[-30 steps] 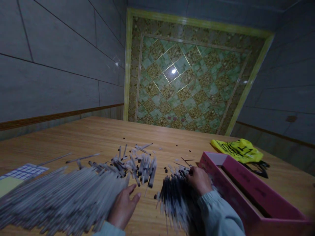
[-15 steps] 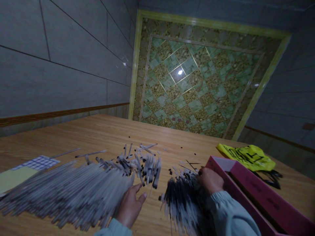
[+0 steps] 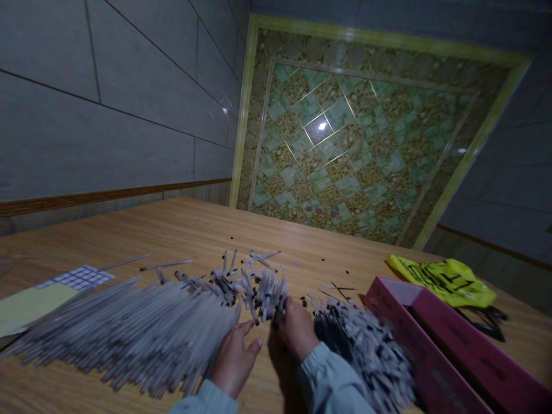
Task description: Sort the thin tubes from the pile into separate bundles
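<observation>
A big heap of thin grey pen tubes (image 3: 125, 330) covers the left of the wooden table (image 3: 181, 230). My left hand (image 3: 235, 359) lies flat beside the heap's right end, fingers spread and touching the tubes. A smaller bunch of tubes with dark tips (image 3: 263, 290) lies just beyond. My right hand (image 3: 295, 328) rests at that bunch with its fingers curled down among the tips; what they hold is hidden. A second pile of black-tipped tubes (image 3: 366, 351) lies to the right of my right sleeve.
A long pink cardboard box (image 3: 431, 345) stands open at the right edge. Behind it lies a crumpled yellow plastic bag (image 3: 444, 279) with black print. A yellow sheet and a gridded sheet (image 3: 47, 290) lie far left. Small black caps (image 3: 321, 260) dot the table.
My right hand has moved left, off the black-tipped pile and over to the small bunch in the middle. My left hand has stayed by the big heap. The view has shifted slightly.
</observation>
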Available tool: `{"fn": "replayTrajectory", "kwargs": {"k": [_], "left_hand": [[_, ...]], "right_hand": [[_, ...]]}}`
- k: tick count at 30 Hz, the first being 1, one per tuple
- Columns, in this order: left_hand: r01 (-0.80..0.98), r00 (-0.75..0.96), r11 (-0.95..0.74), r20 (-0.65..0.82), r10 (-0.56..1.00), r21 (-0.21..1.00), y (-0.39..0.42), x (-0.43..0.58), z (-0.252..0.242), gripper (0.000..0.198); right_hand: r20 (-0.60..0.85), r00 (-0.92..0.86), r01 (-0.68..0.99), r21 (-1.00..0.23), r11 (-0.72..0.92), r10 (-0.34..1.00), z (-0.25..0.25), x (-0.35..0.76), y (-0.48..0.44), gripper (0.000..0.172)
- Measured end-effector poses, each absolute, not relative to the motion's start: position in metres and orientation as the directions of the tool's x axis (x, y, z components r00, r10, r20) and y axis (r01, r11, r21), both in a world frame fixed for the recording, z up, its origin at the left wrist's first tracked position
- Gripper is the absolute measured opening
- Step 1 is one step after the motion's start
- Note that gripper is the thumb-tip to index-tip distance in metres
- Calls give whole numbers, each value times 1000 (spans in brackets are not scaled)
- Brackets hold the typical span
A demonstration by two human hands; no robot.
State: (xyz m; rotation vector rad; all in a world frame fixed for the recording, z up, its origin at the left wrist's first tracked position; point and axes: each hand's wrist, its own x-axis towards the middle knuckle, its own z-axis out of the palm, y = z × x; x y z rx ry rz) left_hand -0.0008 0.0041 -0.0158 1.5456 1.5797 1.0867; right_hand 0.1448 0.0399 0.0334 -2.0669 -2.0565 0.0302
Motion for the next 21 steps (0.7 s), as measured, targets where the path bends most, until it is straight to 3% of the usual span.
{"fn": "replayTrajectory", "kwargs": {"k": [6,15,21], "left_hand": [[433,-81,-55,99,992,900,4,-1,-15,44],[397,-111,-39,90,990,917,3,2,-15,42],[402,-63,-73,107,992,913,3,1,-11,45]], "right_hand": [[108,77,964,-263,-46,991,19,126,54,36],[49,178,896,-420,-141,983,14,139,48,21],[63,193,804,-582,-121,979,20,144,36,16]]}}
